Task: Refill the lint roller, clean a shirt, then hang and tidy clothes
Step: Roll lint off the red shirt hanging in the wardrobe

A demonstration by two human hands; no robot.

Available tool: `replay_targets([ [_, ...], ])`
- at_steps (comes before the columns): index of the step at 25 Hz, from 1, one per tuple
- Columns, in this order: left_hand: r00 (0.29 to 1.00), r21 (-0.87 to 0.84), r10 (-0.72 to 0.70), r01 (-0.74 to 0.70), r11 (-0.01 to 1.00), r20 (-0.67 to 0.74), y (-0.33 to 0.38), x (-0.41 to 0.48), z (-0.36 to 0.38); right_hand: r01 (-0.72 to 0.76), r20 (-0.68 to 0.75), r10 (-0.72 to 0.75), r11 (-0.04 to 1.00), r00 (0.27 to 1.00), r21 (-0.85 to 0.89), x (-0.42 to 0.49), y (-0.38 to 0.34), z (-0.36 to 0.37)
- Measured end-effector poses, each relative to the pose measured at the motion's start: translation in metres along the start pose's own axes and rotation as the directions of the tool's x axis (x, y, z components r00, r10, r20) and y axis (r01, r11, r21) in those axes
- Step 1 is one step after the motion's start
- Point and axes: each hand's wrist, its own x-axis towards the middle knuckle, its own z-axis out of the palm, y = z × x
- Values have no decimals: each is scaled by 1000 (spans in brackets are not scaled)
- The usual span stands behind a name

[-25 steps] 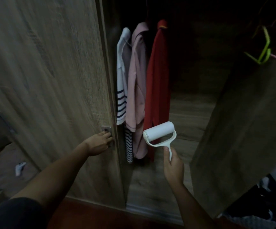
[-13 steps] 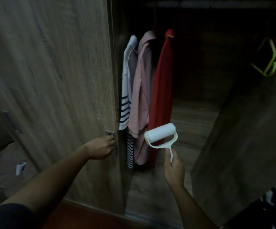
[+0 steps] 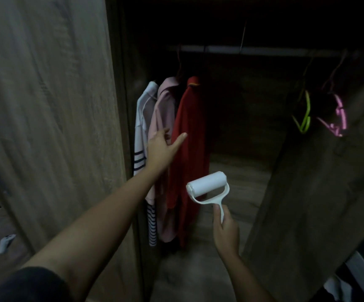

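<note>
left hand [image 3: 161, 149]: grip wide, at red shirt [image 3: 189, 149] | right hand [image 3: 225, 233]: grip holding roller [image 3: 208, 187] upright

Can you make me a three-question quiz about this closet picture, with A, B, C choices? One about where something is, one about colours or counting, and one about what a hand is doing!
1. Where do the empty hangers hang?
A. right end of the rail
B. on the floor
C. left of the striped top

2. How many garments hang at the left?
A. one
B. three
C. five

3. What is the right hand doing?
A. resting open
B. pushing the door
C. gripping the lint roller

Answers:
1. A, the green hanger and pink hanger dangle at the right.
2. B, the striped top, pink top and red top.
3. C, the right hand wraps the handle of the lint roller.
</note>
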Motion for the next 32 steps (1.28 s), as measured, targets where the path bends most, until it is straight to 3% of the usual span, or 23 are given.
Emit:
replay_targets([
  [3,999,87,-29,26,996,29,0,7,17,21,16,-21,1000,1000,22,23,3,-12],
  [9,986,209,4,31,977,-164,-20,-1,-19,61,88,-69,993,994,98,55,-7,-12],
  [13,977,298,75,-12,955,-201,-21,6,-51,121,149,-140,984,979,127,73,-23,-1],
  [18,973,385,190,-128,914,-128,-11,21,-91,184,207,-220,966,953,181,101,-62,8],
  [26,950,309,312,-287,907,-34,8,21,-118,268,188,-304,944,934,195,129,-121,38],
  [32,943,265,330,-306,914,-50,5,20,-122,249,317,-281,958,906,139,119,-107,68],
])
